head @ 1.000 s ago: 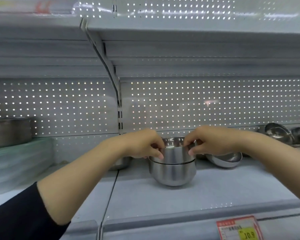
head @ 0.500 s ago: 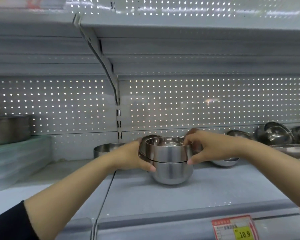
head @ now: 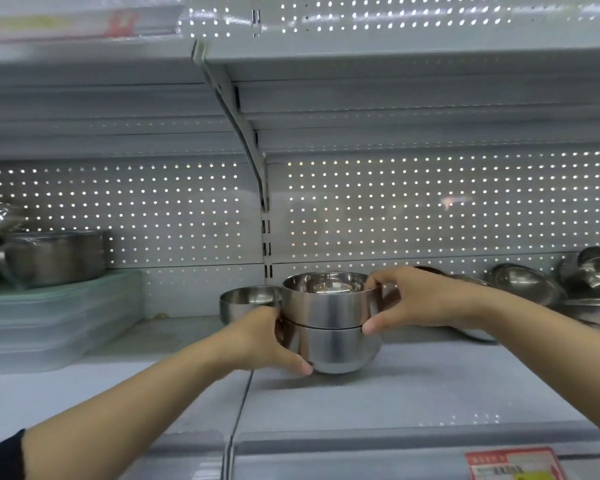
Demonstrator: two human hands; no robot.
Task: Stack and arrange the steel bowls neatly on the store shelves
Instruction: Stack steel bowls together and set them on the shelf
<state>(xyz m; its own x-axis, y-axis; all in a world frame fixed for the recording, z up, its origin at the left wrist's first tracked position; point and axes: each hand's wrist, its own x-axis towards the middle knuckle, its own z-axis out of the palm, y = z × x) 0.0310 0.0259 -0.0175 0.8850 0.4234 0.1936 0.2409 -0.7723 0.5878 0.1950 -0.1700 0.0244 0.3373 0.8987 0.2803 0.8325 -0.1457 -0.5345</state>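
The two-bowl stack (head: 329,323) stands on the shelf (head: 395,393) just right of the seam between the two shelf boards, the upper bowl (head: 326,299) nested rim-up in the lower bowl (head: 336,351). From my seat it looks seated evenly, the join line between them level all the way across.

My left hand (head: 267,341) wraps the lower bowl's left side, thumb pressed low near its base. My right hand (head: 420,299) pinches the upper bowl, fingers over the rim and thumb at the join. Both hands are closed on the stack, not merely beside it.

I judge the task as barely started: one pair is stacked, and much is loose. A single bowl (head: 246,301) sits just behind my left hand, near the perforated back panel (head: 430,209). Further right, several loose bowls (head: 527,282) lie tilted and jumbled against each other, not stacked. At far left a steel pot (head: 52,258) rests on plastic containers (head: 49,313); those seem outside the job. A price tag (head: 510,465) shows on the shelf's front lip.

Against the frame half a second back, my left hand has dropped from the join down to the lower bowl's base, and the single bowl behind it is plainer to see. Compared with a second ago, both hands have shifted from the upper bowl's rim to gripping the whole stack.
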